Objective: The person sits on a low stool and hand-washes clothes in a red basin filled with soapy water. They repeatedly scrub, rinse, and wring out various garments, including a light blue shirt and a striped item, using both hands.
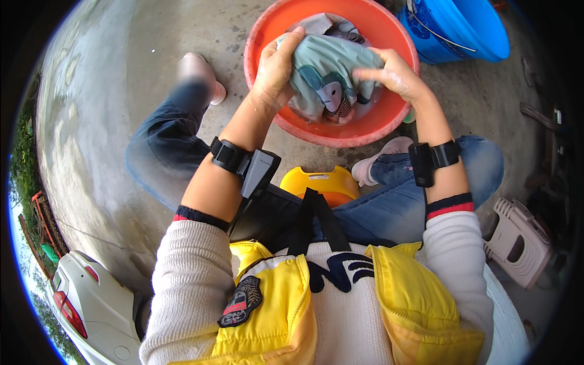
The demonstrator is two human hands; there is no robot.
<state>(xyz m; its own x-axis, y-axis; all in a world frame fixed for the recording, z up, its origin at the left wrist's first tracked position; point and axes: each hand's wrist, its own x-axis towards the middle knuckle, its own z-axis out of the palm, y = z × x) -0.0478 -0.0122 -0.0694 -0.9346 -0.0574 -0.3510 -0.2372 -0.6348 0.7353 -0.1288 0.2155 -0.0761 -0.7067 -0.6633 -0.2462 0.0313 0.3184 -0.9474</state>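
A red-orange plastic basin stands on the concrete floor before me, with wet laundry in it. A pale green printed garment lies bunched over the other fabric, a dark-and-white animal figure on its front. My left hand grips the garment's left edge, thumb on top. At its right edge, my right hand holds the fabric, the thumb lying across it and the fingers partly hidden. Wet, whitish suds show on the right hand. Grey cloth lies behind the garment, and some cloudy water shows at the lower right.
A blue bucket with a wire handle stands right of the basin. A yellow plastic object sits between my legs. A beige plastic stool is at the right; a white car is at the lower left.
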